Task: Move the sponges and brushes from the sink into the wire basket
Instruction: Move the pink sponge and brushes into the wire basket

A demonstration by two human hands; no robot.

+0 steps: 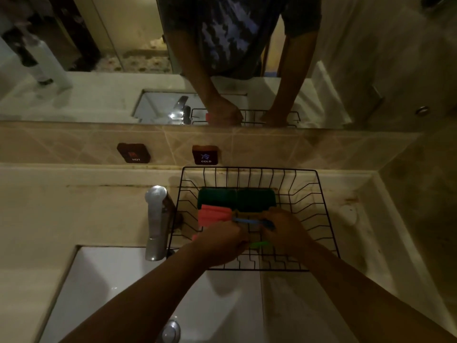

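A black wire basket (pixel 249 170) stands on the counter to the right of the tap. Two dark green sponges (pixel 237 199) lie side by side at its back. In front of them lies a pink sponge (pixel 214 215). Both my hands are inside the basket. My left hand (pixel 222 241) is curled beside the pink sponge, with a pink piece showing at its left edge. My right hand (pixel 284 231) is closed over a blue-handled brush (pixel 247 221). A small green item (pixel 258 244) shows between the hands. What each palm holds is partly hidden.
The white sink (pixel 111 280) sits at the lower left with its drain (pixel 170 331) near the bottom edge. A chrome tap (pixel 157 219) stands just left of the basket. HOT and COLD labels are on the tiled wall. A mirror above reflects the scene.
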